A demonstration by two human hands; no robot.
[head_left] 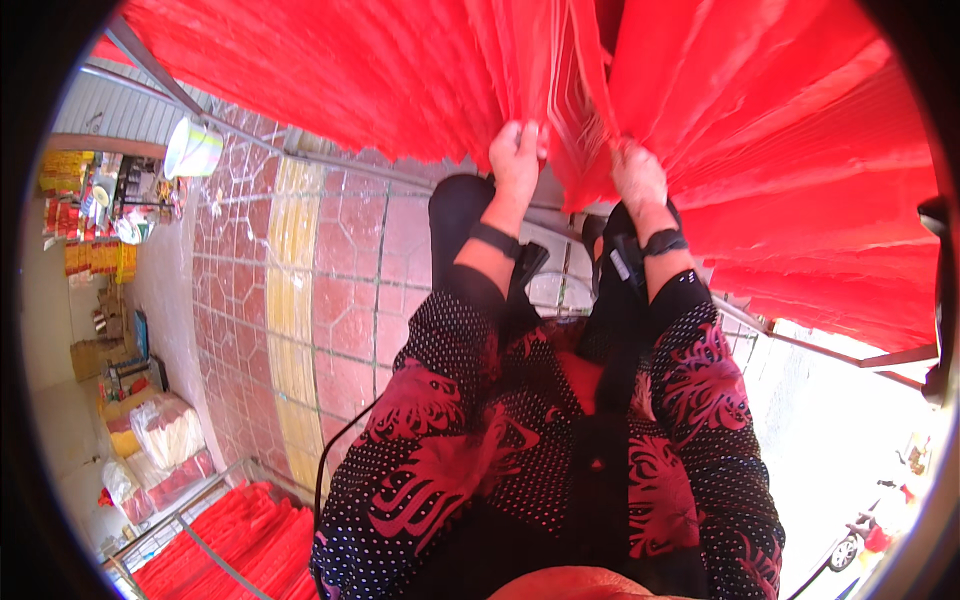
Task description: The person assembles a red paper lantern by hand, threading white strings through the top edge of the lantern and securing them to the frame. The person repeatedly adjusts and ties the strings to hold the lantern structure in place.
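Note:
Bright red cloth [350,70] hangs in many close folds across the top of the head view and down its right side. My left hand [515,158] is closed on an edge of this cloth, just left of a narrow gap between the folds. On the gap's other side, my right hand [640,175] is also closed on a cloth edge. Thin pale lines run down the layers inside the gap. Each wrist has a dark band. What lies under my fingers is partly hidden.
Metal rack bars [330,157] run along the cloth's lower edge. A white bucket [192,150] stands at the upper left. More red cloth [235,545] lies on a frame at the lower left. Reddish paving tiles [345,310] cover the ground, and wrapped bundles [165,430] sit farther left.

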